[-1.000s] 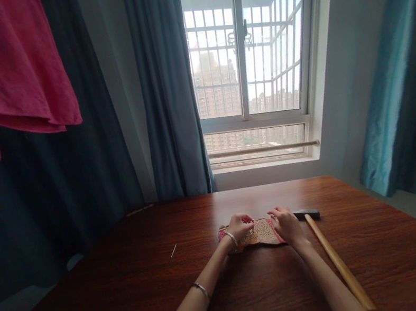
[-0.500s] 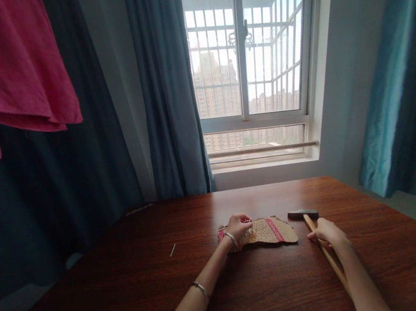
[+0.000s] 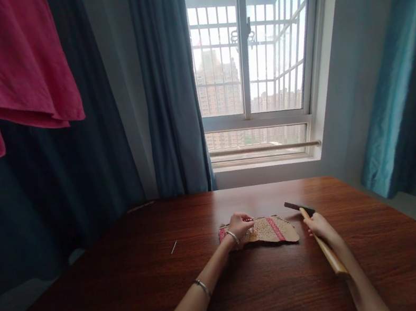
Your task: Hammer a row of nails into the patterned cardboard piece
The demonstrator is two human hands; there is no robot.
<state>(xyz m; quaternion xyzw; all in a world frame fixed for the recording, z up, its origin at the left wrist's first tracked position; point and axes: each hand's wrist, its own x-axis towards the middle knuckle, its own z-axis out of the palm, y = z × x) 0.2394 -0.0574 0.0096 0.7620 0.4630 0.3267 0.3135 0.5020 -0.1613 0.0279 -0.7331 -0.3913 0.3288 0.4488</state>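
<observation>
A hammer (image 3: 330,254) with a dark head and pale wooden handle is gripped in my right hand (image 3: 323,229), close to its head. The head points away to the left, and the handle runs back along my forearm. My left hand (image 3: 239,225) rests over the left part of a flat tan cardboard piece (image 3: 264,231), which has many small holes or dots and pinkish-red strips. Its thumb and fingers are pinched together; whatever they hold is too small to make out. Part of the cardboard is hidden under this hand.
A thin, pale stick-like item (image 3: 174,247) lies on the brown wooden table (image 3: 234,301) left of the cardboard. Behind the table are a barred window (image 3: 248,62) and blue curtains (image 3: 169,87). Pink cloth (image 3: 4,73) hangs at upper left.
My right hand has closed around the hammer handle and turned it; the handle's end now shows, lifted beside my forearm. My left hand stays on the cardboard.
</observation>
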